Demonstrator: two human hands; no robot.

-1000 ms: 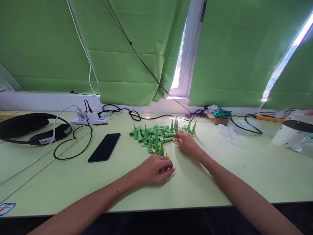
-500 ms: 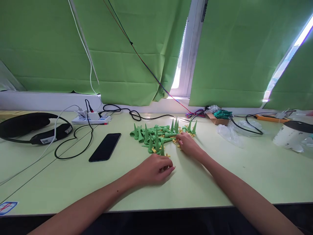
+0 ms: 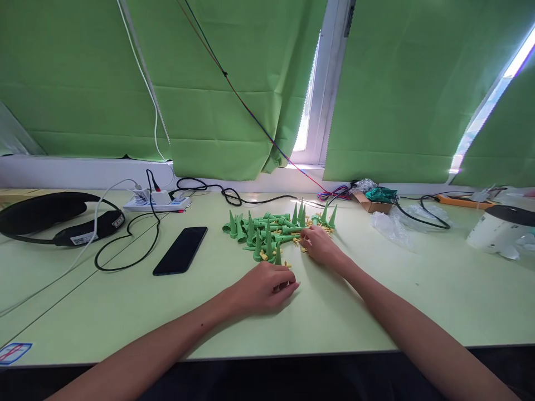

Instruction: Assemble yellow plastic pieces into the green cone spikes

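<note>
Nothing looks finished to me: some green spikes (image 3: 268, 242) stand, others lie. Right hand (image 3: 320, 245) curled at yellow taps (image 3: 297, 241), left hand (image 3: 263, 287) half-closed; I can't tell what either's fingers hold.

No wording or number can be read. A white label (image 3: 82, 239) on the black headset-like band (image 3: 45, 210) bears print too small to make out. On the worktop (image 3: 338, 331), at its near left corner, a blue-edged sticker (image 3: 15, 353) carries red strokes, not legible as letters.
</note>
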